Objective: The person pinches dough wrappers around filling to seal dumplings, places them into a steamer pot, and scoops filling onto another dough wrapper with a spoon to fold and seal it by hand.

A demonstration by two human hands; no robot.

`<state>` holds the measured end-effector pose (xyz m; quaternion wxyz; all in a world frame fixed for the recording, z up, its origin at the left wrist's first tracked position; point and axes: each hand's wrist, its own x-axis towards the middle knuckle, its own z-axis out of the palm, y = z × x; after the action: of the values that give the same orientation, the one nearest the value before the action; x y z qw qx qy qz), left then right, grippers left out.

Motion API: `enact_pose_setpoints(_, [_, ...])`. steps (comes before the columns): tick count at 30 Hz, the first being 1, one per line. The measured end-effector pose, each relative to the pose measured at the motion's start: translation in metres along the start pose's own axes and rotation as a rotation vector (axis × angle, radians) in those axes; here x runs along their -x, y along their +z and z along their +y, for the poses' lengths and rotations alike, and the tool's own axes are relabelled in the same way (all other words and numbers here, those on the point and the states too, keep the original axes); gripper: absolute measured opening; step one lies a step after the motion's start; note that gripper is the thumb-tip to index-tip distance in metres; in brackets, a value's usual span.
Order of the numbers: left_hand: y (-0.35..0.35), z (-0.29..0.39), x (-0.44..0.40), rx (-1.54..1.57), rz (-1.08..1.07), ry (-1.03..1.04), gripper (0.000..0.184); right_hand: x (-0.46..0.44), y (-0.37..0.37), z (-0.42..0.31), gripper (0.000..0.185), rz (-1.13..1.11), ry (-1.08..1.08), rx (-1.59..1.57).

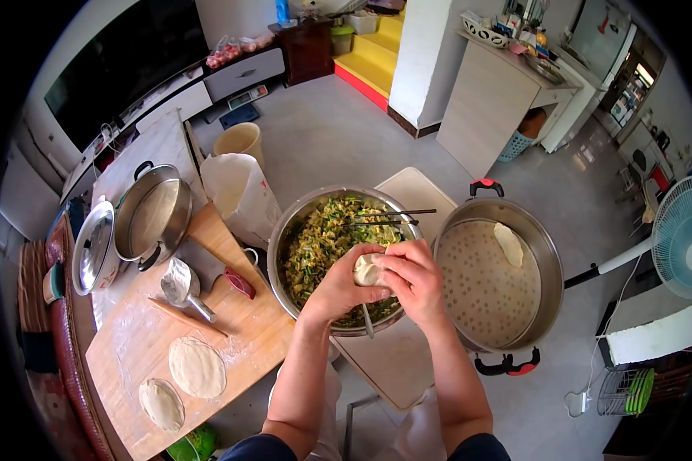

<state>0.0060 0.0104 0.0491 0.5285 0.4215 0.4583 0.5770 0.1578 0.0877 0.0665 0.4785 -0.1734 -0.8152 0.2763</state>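
Observation:
Between my two hands is a piece of pale dough gathered into a bun (pixel 367 270), held above a big metal bowl (pixel 275 269) of chopped green and yellow filling (pixel 323 238). My left hand (pixel 337 283) cups the bun from the left, thumb along its lower side. The fingers of my right hand (pixel 414 278) pinch its edge from the right. A pair of dark chopsticks (pixel 392 218) and a spoon (pixel 367 319) rest in the bowl. At the right, a steamer pot (pixel 546 284) with a perforated base carries one folded dough piece (pixel 508 244).
On the wooden board (pixel 261 338) at left lie two flat dough rounds (pixel 197 367), a rolling pin (pixel 184 316) and a metal scoop (pixel 183 284) with flour. Behind it stand a second pot (pixel 183 207) and a lid (pixel 94 246). A fan (pixel 678 238) stands far right.

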Motion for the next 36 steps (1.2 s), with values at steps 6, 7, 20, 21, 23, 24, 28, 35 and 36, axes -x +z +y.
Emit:
enact_pose_setpoints(6, [0.002,0.000,0.000,-0.342,0.068,0.050,0.061,-0.004,-0.003,-0.011,0.031,-0.007,-0.012,-0.002])
enact_pose_setpoints(7, [0.004,0.003,0.001,-0.394,0.071,0.058,0.061,-0.003,-0.002,-0.006,0.032,-0.022,-0.044,0.017])
enact_pose_setpoints(20, [-0.001,-0.009,-0.002,0.422,0.081,0.029,0.069,-0.005,-0.028,-0.004,0.038,0.076,0.136,-0.188])
enact_pose_setpoints(21, [-0.001,-0.008,-0.002,0.507,0.088,0.044,0.069,-0.003,-0.031,-0.001,0.037,0.136,0.219,-0.268])
enact_pose_setpoints(23, [0.000,-0.008,-0.002,0.676,0.101,0.074,0.070,0.001,-0.029,0.008,0.040,0.099,0.149,-0.176])
enact_pose_setpoints(24, [0.002,-0.007,-0.002,0.709,0.097,0.090,0.071,-0.002,-0.023,0.006,0.040,0.097,0.091,-0.143])
enact_pose_setpoints(28, [0.017,-0.007,-0.003,0.824,0.055,0.151,0.074,-0.005,-0.007,-0.005,0.041,0.063,0.037,-0.127])
enact_pose_setpoints(35, [0.027,-0.010,-0.005,0.793,0.006,0.186,0.076,-0.005,0.001,-0.009,0.031,0.142,-0.053,-0.029])
enact_pose_setpoints(36, [0.027,-0.011,-0.005,0.799,-0.009,0.196,0.075,-0.004,0.002,-0.008,0.029,0.152,-0.069,-0.017])
